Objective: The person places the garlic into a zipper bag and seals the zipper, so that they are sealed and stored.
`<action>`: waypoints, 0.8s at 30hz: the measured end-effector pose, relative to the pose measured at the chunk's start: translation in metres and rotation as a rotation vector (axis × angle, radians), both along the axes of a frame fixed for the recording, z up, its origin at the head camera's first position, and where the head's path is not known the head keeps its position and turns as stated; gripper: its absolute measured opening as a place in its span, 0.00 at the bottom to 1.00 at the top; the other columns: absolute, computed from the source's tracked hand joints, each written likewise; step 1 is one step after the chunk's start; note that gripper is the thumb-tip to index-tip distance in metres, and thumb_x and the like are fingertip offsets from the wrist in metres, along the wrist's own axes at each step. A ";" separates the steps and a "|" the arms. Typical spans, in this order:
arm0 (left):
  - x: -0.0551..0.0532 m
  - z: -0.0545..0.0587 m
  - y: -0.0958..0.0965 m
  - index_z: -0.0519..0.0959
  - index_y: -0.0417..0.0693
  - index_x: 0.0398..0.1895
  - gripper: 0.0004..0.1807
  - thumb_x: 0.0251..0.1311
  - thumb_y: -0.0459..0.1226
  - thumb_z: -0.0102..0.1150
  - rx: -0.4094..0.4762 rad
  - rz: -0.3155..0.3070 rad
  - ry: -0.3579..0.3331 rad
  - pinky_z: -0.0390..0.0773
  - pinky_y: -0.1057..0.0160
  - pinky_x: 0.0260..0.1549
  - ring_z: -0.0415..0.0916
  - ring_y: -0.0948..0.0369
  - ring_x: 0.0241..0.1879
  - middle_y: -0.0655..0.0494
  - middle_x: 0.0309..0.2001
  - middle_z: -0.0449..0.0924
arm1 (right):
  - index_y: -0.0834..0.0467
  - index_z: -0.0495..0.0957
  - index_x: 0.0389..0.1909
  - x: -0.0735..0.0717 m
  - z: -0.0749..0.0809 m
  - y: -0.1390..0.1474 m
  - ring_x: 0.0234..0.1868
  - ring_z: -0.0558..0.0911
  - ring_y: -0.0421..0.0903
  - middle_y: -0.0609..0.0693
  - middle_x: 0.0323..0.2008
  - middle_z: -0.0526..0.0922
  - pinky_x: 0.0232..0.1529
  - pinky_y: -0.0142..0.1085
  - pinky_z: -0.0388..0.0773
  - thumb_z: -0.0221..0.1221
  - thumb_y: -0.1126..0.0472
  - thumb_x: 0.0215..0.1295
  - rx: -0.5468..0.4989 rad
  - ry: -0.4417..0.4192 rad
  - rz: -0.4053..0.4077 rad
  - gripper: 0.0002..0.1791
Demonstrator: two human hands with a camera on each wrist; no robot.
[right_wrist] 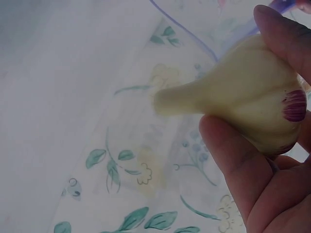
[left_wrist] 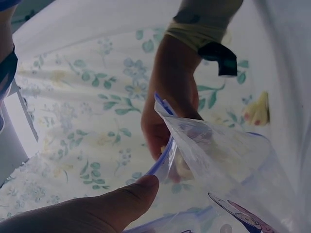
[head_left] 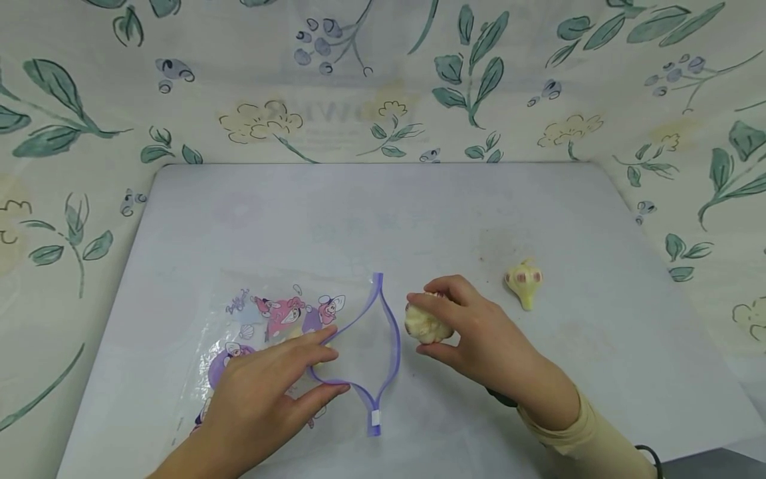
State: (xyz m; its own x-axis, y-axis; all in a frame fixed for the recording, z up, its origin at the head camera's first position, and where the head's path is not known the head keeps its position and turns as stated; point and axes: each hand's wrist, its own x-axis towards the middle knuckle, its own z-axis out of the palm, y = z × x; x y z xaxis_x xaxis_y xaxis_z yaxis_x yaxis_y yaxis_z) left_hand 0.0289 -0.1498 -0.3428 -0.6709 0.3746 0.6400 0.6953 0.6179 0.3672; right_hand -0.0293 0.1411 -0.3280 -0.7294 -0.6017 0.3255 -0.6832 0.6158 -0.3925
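A clear zip bag (head_left: 353, 419) with purple edging and cartoon prints lies flat, its mouth spread wide toward the right. My left hand (head_left: 263, 386) holds the mouth's left edge, thumb and fingertips at the purple strip. In the left wrist view the thumb (left_wrist: 126, 196) lies against that strip. Just right of the mouth, my right hand (head_left: 479, 332) grips a pale garlic bulb (head_left: 426, 322) between thumb and fingers. The right wrist view shows this garlic bulb (right_wrist: 248, 92) with its stem free and a purple patch on its side.
A second garlic bulb (head_left: 524, 283) lies on the white table (head_left: 335, 213), beyond my right hand. Floral cloth (head_left: 383, 80) surrounds the back and sides of the tabletop. A white slider (head_left: 376, 418) sits at the near end of the bag's strip.
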 end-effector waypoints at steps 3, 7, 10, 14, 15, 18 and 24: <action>0.000 0.000 0.000 0.84 0.50 0.39 0.24 0.69 0.59 0.53 -0.002 0.001 -0.006 0.86 0.61 0.33 0.89 0.56 0.41 0.54 0.49 0.89 | 0.51 0.80 0.59 0.000 -0.001 0.000 0.40 0.82 0.40 0.50 0.53 0.77 0.38 0.31 0.84 0.82 0.59 0.43 0.001 -0.003 0.003 0.38; -0.001 -0.001 0.001 0.84 0.50 0.39 0.23 0.69 0.59 0.54 0.014 -0.008 0.013 0.86 0.61 0.32 0.89 0.56 0.40 0.53 0.48 0.89 | 0.51 0.80 0.59 0.000 -0.004 0.000 0.40 0.82 0.40 0.51 0.52 0.77 0.38 0.31 0.84 0.82 0.59 0.43 0.004 -0.002 0.005 0.38; -0.002 -0.001 0.001 0.84 0.50 0.39 0.22 0.69 0.58 0.56 0.026 -0.015 0.025 0.86 0.62 0.32 0.89 0.55 0.40 0.53 0.48 0.89 | 0.51 0.80 0.59 0.000 -0.005 0.002 0.40 0.82 0.40 0.51 0.52 0.77 0.39 0.31 0.84 0.82 0.59 0.42 0.001 0.002 -0.001 0.38; -0.003 -0.001 0.001 0.84 0.50 0.38 0.22 0.69 0.58 0.55 0.023 -0.014 0.023 0.86 0.61 0.32 0.89 0.55 0.39 0.53 0.48 0.89 | 0.51 0.80 0.59 -0.001 -0.005 0.002 0.39 0.83 0.40 0.50 0.53 0.77 0.38 0.31 0.84 0.82 0.59 0.42 -0.007 0.002 -0.002 0.38; -0.003 -0.001 0.000 0.84 0.50 0.38 0.23 0.69 0.58 0.55 0.022 -0.013 0.022 0.86 0.61 0.32 0.89 0.55 0.39 0.53 0.48 0.89 | 0.51 0.80 0.59 -0.001 -0.005 0.003 0.39 0.83 0.40 0.50 0.53 0.77 0.38 0.31 0.84 0.82 0.59 0.42 -0.009 0.000 -0.001 0.38; -0.003 -0.001 0.000 0.84 0.50 0.38 0.23 0.69 0.58 0.55 0.017 -0.010 0.016 0.86 0.61 0.32 0.89 0.55 0.39 0.53 0.48 0.89 | 0.51 0.80 0.59 -0.002 -0.006 0.003 0.39 0.82 0.39 0.50 0.53 0.77 0.38 0.31 0.83 0.82 0.59 0.43 -0.005 -0.008 0.000 0.38; -0.002 -0.001 0.000 0.84 0.50 0.38 0.23 0.69 0.59 0.55 0.012 -0.003 0.004 0.86 0.61 0.33 0.89 0.55 0.40 0.54 0.48 0.89 | 0.50 0.80 0.59 -0.002 -0.008 0.002 0.39 0.82 0.39 0.50 0.52 0.77 0.37 0.30 0.83 0.82 0.58 0.43 0.005 -0.013 -0.001 0.37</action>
State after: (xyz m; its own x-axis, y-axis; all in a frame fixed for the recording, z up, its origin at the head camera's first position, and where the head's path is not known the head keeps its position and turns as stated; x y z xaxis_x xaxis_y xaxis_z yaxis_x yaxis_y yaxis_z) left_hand 0.0265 -0.1495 -0.3436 -0.6676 0.3688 0.6467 0.6982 0.6117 0.3719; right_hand -0.0311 0.1431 -0.3357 -0.7339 -0.6027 0.3133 -0.6777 0.6182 -0.3982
